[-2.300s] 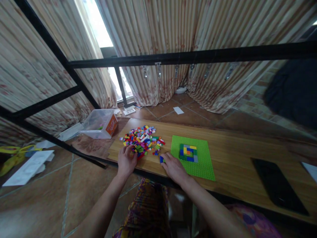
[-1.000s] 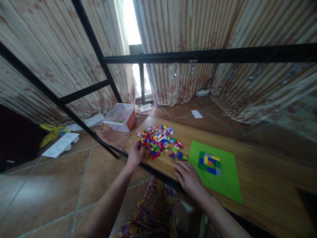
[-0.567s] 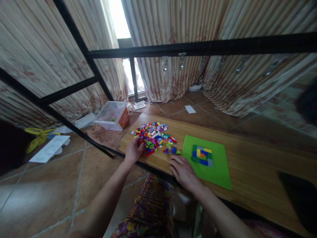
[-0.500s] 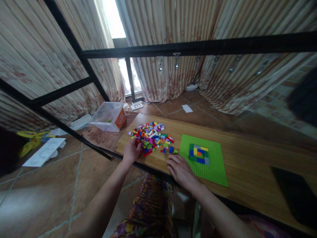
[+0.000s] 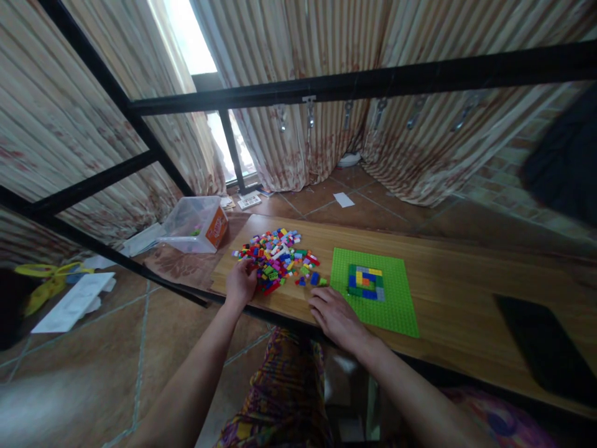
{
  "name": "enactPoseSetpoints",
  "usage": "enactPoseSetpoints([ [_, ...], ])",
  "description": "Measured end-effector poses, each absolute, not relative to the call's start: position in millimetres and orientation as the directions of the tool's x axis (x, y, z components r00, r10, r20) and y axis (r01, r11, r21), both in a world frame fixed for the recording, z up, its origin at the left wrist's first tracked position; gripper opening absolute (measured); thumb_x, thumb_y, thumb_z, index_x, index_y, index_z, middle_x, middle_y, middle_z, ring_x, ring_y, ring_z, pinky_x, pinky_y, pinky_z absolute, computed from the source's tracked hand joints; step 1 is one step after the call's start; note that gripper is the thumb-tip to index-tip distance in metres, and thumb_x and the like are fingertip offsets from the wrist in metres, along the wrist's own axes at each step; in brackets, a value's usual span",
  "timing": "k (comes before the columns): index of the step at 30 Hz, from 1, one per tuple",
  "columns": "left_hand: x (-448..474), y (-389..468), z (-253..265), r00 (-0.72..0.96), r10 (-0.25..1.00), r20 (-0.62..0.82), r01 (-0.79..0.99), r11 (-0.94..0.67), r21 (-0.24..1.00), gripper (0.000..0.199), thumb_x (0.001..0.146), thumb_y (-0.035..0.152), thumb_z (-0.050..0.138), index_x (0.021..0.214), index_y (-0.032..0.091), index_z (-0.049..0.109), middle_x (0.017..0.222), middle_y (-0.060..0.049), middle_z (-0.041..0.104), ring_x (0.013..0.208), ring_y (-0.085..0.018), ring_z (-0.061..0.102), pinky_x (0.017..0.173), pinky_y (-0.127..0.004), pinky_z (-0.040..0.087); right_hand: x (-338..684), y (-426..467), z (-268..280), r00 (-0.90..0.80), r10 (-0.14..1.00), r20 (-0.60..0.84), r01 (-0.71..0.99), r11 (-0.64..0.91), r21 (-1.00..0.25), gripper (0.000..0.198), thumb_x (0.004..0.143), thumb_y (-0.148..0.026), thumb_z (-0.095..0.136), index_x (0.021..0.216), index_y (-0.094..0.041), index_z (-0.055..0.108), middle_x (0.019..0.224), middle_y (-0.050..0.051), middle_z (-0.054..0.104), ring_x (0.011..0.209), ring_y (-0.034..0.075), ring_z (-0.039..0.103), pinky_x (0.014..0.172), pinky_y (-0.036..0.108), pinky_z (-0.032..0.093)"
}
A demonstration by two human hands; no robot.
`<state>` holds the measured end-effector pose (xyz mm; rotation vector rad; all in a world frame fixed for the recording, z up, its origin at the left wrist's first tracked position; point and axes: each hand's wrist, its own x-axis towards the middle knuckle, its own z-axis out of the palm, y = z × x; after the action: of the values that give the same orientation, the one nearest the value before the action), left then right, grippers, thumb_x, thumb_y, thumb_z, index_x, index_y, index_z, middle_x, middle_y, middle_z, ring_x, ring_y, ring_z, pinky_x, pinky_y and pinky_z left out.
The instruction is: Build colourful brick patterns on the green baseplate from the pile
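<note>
My left hand (image 5: 241, 283) is at the near left edge of a heap of small toy bricks (image 5: 280, 252) in many colours. Its fingers curl in among the bricks, and what they pinch, if anything, is hidden. My right hand (image 5: 333, 314) lies palm down on the wood by the near edge, fingers loosely stretched. Just beyond its fingertips sit a blue brick (image 5: 315, 278) and a small lime brick (image 5: 323, 282). To its right lies a green studded baseplate (image 5: 396, 311). A square pattern of blue, green, grey, yellow and orange bricks (image 5: 366, 283) is built on it.
The long wooden table (image 5: 448, 292) bears a dark flat object (image 5: 545, 342) at the right. A clear plastic box (image 5: 189, 242) with an orange label stands beyond the left end. A black metal rail (image 5: 326, 90) with hanging clips crosses ahead, in front of curtains (image 5: 289, 143).
The whole view has shifted a little, so table and bricks appear slightly further left. Both hands stay at nearly the same places, the left at the heap, the right beside the baseplate.
</note>
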<state>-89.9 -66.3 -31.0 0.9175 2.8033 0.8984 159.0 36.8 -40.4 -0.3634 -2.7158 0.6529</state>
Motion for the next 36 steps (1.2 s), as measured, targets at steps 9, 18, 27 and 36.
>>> enactPoseSetpoints([
  [9,-101.4,-72.3,-42.2,-0.889,0.445,0.104,0.307,0.413,0.857,0.024,0.071,0.028,0.065,0.092,0.018,0.071,0.08,-0.005,0.067,0.074,-0.019,0.06,0.075,-0.032,0.046,158.7,36.8,-40.7,-0.92,0.318,0.23,0.178,0.861,-0.477,0.015,0.089,-0.014,0.049,0.094,-0.018,0.062,0.107,0.008,0.059,0.102,0.021,0.05,0.093,0.038,0.043],
  [18,-100.7,-77.2,-36.8,-0.876,0.481,-0.042,0.005,0.096,0.995,0.051,0.064,0.053,0.069,0.097,0.014,0.067,0.078,-0.005,0.068,0.067,-0.015,0.063,0.068,-0.028,0.051,158.3,37.6,-41.8,-0.923,0.311,0.228,0.176,0.866,-0.467,0.014,0.089,-0.014,0.05,0.093,-0.019,0.062,0.107,0.007,0.06,0.102,0.021,0.051,0.093,0.037,0.043],
  [27,-83.4,-83.6,-32.5,-0.863,0.499,-0.074,-0.004,0.141,0.99,0.04,0.071,0.052,0.062,0.082,0.014,0.064,0.067,0.0,0.062,0.06,-0.012,0.058,0.061,-0.024,0.047,158.6,37.1,-42.3,-0.918,0.314,0.243,0.171,0.864,-0.473,0.015,0.088,-0.013,0.05,0.095,-0.019,0.063,0.109,0.008,0.06,0.105,0.022,0.051,0.093,0.039,0.044],
  [36,-79.4,-96.0,-37.5,-0.858,0.508,0.073,0.393,0.557,0.731,0.03,0.087,0.036,0.044,0.081,0.018,0.067,0.066,-0.003,0.066,0.067,-0.019,0.063,0.06,-0.025,0.044,159.1,38.7,-46.2,-0.92,0.309,0.239,0.163,0.86,-0.483,0.017,0.089,-0.015,0.049,0.098,-0.02,0.063,0.11,0.008,0.06,0.106,0.022,0.051,0.093,0.04,0.043],
])
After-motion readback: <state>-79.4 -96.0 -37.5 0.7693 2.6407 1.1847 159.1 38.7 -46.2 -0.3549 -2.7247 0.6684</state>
